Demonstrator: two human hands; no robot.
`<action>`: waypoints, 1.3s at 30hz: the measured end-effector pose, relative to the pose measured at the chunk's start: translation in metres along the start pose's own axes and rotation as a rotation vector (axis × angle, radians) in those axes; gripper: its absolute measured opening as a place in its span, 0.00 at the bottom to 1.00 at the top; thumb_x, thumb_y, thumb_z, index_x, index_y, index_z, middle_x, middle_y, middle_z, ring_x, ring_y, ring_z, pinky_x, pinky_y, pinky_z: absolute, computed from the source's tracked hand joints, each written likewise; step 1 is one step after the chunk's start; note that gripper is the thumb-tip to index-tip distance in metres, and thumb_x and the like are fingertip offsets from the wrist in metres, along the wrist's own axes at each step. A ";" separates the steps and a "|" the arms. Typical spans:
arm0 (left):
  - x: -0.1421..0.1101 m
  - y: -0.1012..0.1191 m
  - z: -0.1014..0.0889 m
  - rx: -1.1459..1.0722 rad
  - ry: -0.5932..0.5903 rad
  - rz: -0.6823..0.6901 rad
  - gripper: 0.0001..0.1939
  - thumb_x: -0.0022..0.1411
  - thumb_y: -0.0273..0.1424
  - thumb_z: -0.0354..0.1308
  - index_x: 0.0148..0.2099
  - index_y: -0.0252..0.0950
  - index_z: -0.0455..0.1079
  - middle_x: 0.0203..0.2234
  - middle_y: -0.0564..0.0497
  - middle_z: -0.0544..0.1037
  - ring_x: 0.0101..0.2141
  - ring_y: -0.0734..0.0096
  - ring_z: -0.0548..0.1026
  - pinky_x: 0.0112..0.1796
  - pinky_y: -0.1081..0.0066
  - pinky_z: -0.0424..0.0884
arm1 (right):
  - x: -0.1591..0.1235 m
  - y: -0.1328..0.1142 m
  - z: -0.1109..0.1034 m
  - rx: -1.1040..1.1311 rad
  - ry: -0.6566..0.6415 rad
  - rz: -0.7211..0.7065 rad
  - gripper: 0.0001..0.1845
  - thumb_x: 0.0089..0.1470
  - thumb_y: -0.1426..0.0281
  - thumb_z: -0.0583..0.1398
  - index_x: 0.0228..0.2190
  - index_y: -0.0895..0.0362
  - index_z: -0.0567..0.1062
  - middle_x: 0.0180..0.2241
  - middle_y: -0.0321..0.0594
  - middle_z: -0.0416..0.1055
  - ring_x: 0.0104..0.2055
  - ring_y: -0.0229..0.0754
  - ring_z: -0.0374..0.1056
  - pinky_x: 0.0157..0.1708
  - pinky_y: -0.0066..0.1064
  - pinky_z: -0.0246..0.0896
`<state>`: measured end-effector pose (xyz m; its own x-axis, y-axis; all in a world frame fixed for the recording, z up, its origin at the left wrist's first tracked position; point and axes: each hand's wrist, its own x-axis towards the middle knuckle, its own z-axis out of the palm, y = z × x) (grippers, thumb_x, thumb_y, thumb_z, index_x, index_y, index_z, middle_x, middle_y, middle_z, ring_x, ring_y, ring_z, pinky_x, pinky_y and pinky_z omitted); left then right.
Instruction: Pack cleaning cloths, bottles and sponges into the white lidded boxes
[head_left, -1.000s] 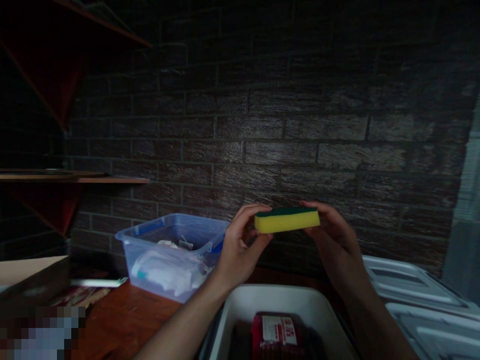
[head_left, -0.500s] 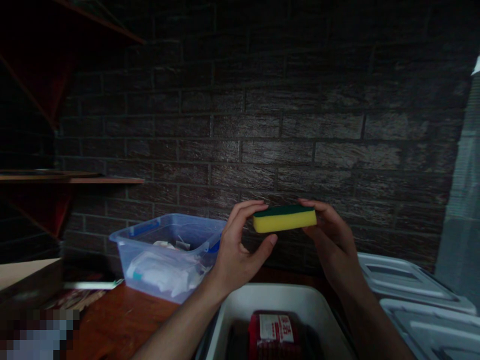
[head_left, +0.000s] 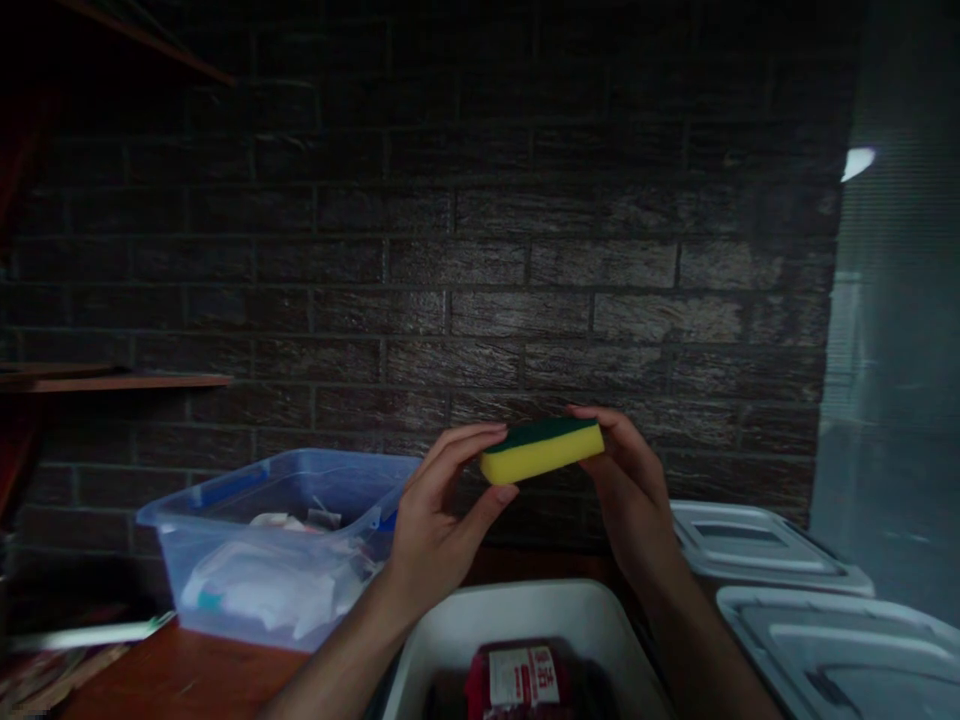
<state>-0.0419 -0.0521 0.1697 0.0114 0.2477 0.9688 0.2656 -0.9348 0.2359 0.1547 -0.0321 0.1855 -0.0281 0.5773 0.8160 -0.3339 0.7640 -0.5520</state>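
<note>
A yellow sponge (head_left: 541,455) with a dark green scouring top is held up between both hands, its right end tilted slightly higher. My left hand (head_left: 444,500) grips the left end, fingers on top and thumb at the lower edge. On the right end, my right hand (head_left: 632,480) is closed, with fingertips over the green side and the thumb mostly hidden behind. Below the hands stands a white bin (head_left: 540,600). Inside it lies a red package with a white label (head_left: 521,680), beside dark items I cannot make out.
To the left, a clear bluish plastic box (head_left: 277,560) holds white bagged items on the brown wooden surface (head_left: 187,675). Grey lids (head_left: 847,650) lie at the right. A dark brick wall (head_left: 450,250) rises behind, and a wooden shelf (head_left: 165,381) juts out at left.
The view has turned to the right, so everything sits farther left in the picture. The sponge is tilted a little more, right end up, and stays between both hands.
</note>
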 end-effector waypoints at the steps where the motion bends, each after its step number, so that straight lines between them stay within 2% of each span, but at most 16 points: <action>1: 0.000 0.000 0.000 0.005 -0.003 0.003 0.21 0.63 0.26 0.66 0.57 0.46 0.75 0.55 0.45 0.75 0.57 0.55 0.73 0.60 0.54 0.68 | 0.000 0.001 0.000 0.004 0.006 -0.008 0.16 0.59 0.73 0.60 0.49 0.50 0.76 0.43 0.37 0.74 0.44 0.44 0.68 0.43 0.33 0.62; 6: 0.001 -0.004 -0.002 0.019 0.014 -0.009 0.20 0.64 0.26 0.64 0.57 0.46 0.75 0.55 0.46 0.75 0.57 0.58 0.73 0.59 0.57 0.70 | 0.003 0.000 0.000 -0.006 -0.001 -0.031 0.19 0.58 0.72 0.60 0.51 0.50 0.76 0.45 0.38 0.74 0.46 0.45 0.68 0.44 0.33 0.63; 11: 0.001 -0.005 -0.003 0.073 0.032 -0.041 0.21 0.68 0.27 0.61 0.61 0.46 0.71 0.57 0.46 0.74 0.59 0.58 0.71 0.63 0.56 0.65 | 0.001 -0.002 0.000 -0.041 -0.022 -0.028 0.19 0.60 0.72 0.60 0.53 0.50 0.76 0.46 0.40 0.75 0.47 0.46 0.70 0.45 0.35 0.65; 14: 0.001 -0.005 -0.002 0.100 0.060 -0.030 0.21 0.69 0.27 0.59 0.62 0.45 0.71 0.59 0.46 0.73 0.61 0.57 0.70 0.65 0.53 0.62 | 0.000 0.001 -0.001 -0.072 -0.025 -0.062 0.20 0.60 0.71 0.61 0.53 0.49 0.75 0.51 0.42 0.74 0.50 0.47 0.70 0.47 0.37 0.67; 18: 0.002 -0.005 -0.002 0.134 0.094 -0.027 0.21 0.70 0.28 0.58 0.63 0.44 0.69 0.61 0.44 0.71 0.63 0.56 0.68 0.66 0.51 0.60 | -0.001 0.004 -0.001 -0.110 -0.030 -0.109 0.22 0.58 0.73 0.62 0.54 0.49 0.75 0.59 0.44 0.69 0.59 0.50 0.67 0.55 0.42 0.67; 24: 0.000 -0.003 -0.001 0.164 0.078 -0.037 0.24 0.70 0.30 0.58 0.66 0.44 0.65 0.63 0.43 0.69 0.64 0.55 0.67 0.66 0.51 0.61 | 0.001 0.005 0.000 -0.130 -0.030 -0.199 0.21 0.58 0.75 0.63 0.53 0.49 0.77 0.57 0.45 0.69 0.60 0.50 0.66 0.55 0.42 0.68; 30: 0.000 0.001 0.000 0.319 0.042 0.060 0.28 0.64 0.29 0.65 0.65 0.45 0.65 0.61 0.45 0.69 0.62 0.55 0.68 0.64 0.53 0.62 | 0.001 0.006 0.001 -0.171 -0.037 -0.232 0.21 0.58 0.76 0.62 0.52 0.49 0.78 0.57 0.46 0.68 0.61 0.50 0.65 0.55 0.42 0.69; 39: 0.003 -0.001 -0.004 0.419 -0.019 0.067 0.21 0.68 0.29 0.61 0.61 0.46 0.70 0.55 0.47 0.73 0.56 0.59 0.71 0.58 0.58 0.68 | -0.001 0.004 0.001 -0.272 -0.076 -0.268 0.22 0.59 0.77 0.62 0.53 0.49 0.77 0.57 0.47 0.67 0.62 0.52 0.64 0.55 0.45 0.68</action>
<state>-0.0459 -0.0513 0.1723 0.0590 0.1982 0.9784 0.6327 -0.7655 0.1169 0.1530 -0.0298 0.1832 -0.0473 0.3315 0.9423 -0.0769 0.9393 -0.3343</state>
